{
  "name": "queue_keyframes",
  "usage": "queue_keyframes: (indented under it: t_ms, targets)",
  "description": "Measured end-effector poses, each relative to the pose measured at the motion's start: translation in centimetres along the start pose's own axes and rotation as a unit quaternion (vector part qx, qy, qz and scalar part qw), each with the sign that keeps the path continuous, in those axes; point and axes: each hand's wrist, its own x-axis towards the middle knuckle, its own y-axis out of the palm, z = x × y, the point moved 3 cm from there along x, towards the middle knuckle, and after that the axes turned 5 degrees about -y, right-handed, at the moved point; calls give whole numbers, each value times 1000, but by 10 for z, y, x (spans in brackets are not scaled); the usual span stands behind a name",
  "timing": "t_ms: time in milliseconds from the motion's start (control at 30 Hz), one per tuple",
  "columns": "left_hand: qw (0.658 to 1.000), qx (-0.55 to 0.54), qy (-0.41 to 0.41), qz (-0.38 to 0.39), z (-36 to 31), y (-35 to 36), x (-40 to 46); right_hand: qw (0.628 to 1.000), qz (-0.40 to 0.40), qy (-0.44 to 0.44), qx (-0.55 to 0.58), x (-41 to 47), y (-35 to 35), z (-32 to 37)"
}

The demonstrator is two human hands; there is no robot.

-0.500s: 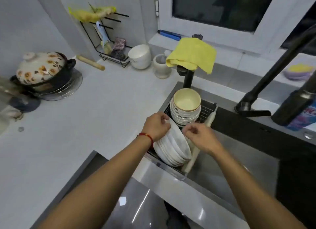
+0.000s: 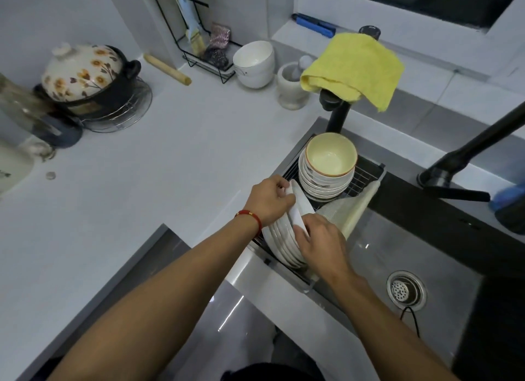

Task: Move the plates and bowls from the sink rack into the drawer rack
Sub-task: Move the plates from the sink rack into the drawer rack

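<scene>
My left hand (image 2: 268, 201) pinches the top rim of the rearmost white plate (image 2: 298, 210), fingers curled over its edge, and my right hand (image 2: 321, 242) curls round the same plate's near edge, so both grips are closed on it. The plate leans on edge, tipped a little away from the other plates (image 2: 279, 240), which stand in a tight row just under my wrists inside the sink rack (image 2: 366, 176). Just beyond my hands, in the far part of that rack, sits a stack of bowls (image 2: 326, 176), the top one cream inside. A pale mesh mat (image 2: 355, 207) lies rolled along the rack's right side, close by my right hand. Past the bowls a yellow cloth (image 2: 355, 68) hangs over a black tap post. To the right of my right arm the steel sink (image 2: 397, 252) opens, its drain (image 2: 406, 289) near my forearm. Well off to the left, on the white surface (image 2: 170, 167), stands a flowered clay pot (image 2: 85, 73).
</scene>
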Motion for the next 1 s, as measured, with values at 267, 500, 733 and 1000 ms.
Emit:
queue_keyframes:
  t_ms: [267,500,733,1000]
  targets:
    - [968,-198,-126,86,-17,-17,-47,988,-42,-146,-1,-19,-38,27]
    - [937,-335,-93,30,26,-76,-108,967,-20,-183,176,-10,-63,63]
    - [871,-468,-110,-100,131,-116,-170,963,147,38,224,24,-9,78]
    - [761,-594,-154,-213,274,-133,-291,882,364,-75,291,-28,95,210]
